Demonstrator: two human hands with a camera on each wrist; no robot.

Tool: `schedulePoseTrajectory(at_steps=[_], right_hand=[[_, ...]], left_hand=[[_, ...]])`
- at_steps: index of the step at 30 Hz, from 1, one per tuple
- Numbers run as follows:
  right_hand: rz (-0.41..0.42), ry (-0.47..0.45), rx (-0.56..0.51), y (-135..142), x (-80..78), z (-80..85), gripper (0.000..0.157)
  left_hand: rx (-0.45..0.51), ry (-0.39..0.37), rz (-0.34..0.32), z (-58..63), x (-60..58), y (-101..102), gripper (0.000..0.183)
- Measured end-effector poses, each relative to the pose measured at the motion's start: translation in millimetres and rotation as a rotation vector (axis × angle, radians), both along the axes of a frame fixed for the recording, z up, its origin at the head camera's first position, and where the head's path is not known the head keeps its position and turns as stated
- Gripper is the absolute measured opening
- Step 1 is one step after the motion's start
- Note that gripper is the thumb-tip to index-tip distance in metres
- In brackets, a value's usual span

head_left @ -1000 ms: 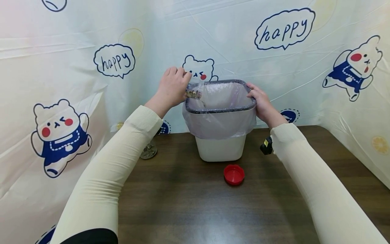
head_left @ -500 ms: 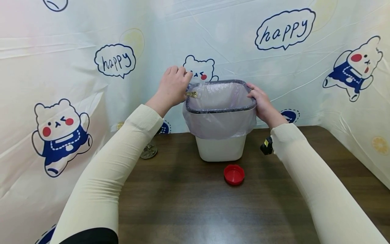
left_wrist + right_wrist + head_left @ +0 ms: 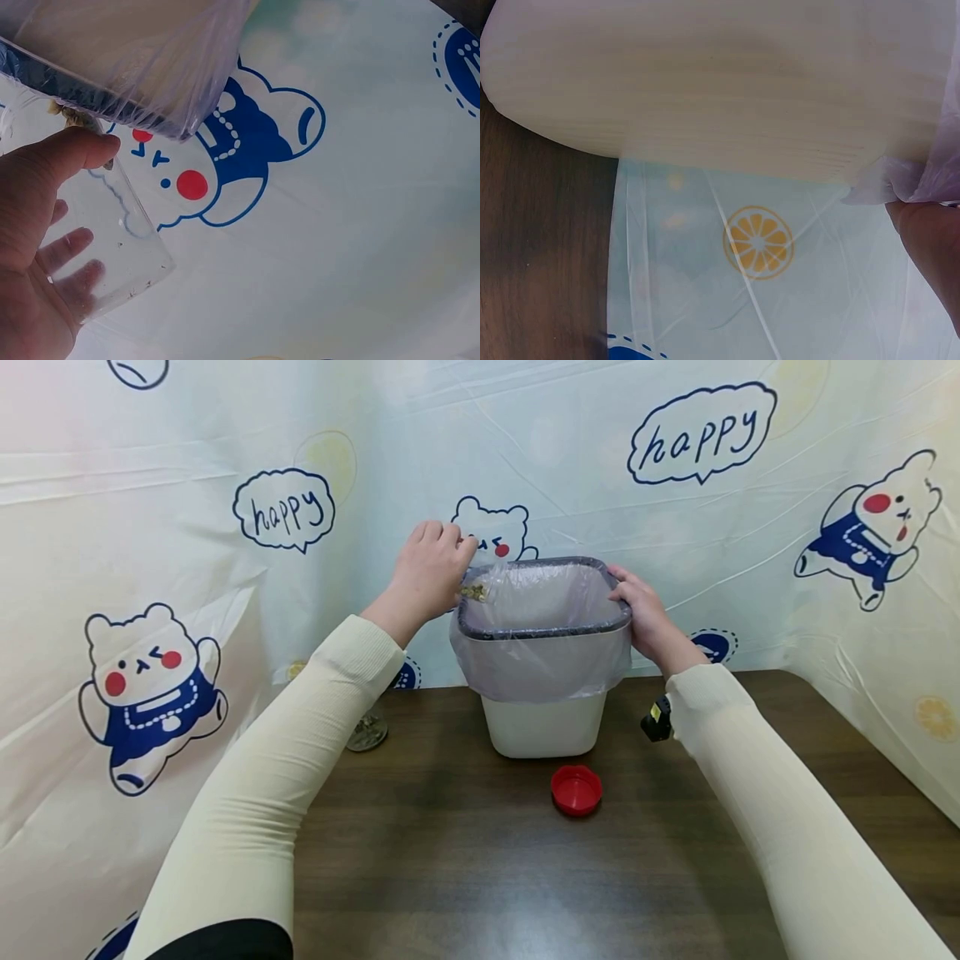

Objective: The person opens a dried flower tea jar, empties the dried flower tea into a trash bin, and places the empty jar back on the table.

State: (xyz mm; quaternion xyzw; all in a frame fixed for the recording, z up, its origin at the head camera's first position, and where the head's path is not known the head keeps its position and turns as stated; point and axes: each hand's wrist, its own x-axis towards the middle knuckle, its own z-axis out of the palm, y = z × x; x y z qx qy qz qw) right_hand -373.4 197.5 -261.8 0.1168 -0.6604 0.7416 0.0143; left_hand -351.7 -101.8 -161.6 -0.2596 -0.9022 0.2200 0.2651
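Observation:
My left hand (image 3: 429, 572) grips a clear, see-through jar (image 3: 131, 244), tipped with its mouth at the left rim of a white trash bin (image 3: 543, 728). Small brownish-yellow dried bits (image 3: 474, 592) are gathered near the jar's mouth, and a few specks cling to its bottom end. The left thumb lies along the jar, with the other fingers behind it. A thin translucent trash bag (image 3: 540, 668) lines the bin and folds over its dark rim. On the opposite side, my right hand (image 3: 643, 614) holds the bin's rim through the bag; only its thumb (image 3: 926, 240) appears in the right wrist view.
A red scalloped lid (image 3: 576, 792) lies on the brown wooden table (image 3: 480, 868) in front of the bin. Partly hidden by the left sleeve is a clear round container (image 3: 367, 732). A small black block (image 3: 656, 720) shows beside the right cuff. A printed curtain (image 3: 570, 452) hangs behind.
The clump of dried bits at the jar's mouth has shrunk since a second ago. My left hand has shifted very slightly right; the right hand and bin stay still.

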Motion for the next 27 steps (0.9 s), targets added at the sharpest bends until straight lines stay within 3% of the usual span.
schedulePoseTrajectory(at_steps=[27], right_hand=[[0.002,0.004,-0.008,0.8,0.4,-0.4,0.063]], left_hand=[[-0.049,0.016,-0.026,-0.4,-1.5,5.7,0.049]])
